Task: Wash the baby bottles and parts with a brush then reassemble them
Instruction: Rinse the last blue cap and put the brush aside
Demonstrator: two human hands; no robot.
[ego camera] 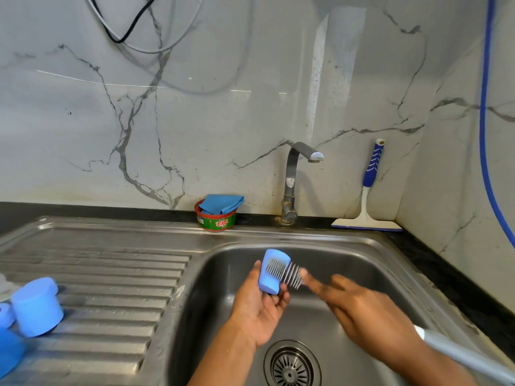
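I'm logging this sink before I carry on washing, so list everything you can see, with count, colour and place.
sink: one, steel, basin right, ribbed drainboard left
drain strainer: one, steel, basin floor
tap: one, chrome, behind basin
soap tub: one, green and red, left of tap
cloth: one, blue, folded in tub
squeegee: one, blue and white, leaning in corner
hose: one, blue, right wall
cables: at least two, black and pale, upper left
bottle parts: three, blue, drainboard's left edge
cap: one, blue, over basin
brush: one, grey, bristles in cap
left grip: holds cap
right grip: blurred, holds brush
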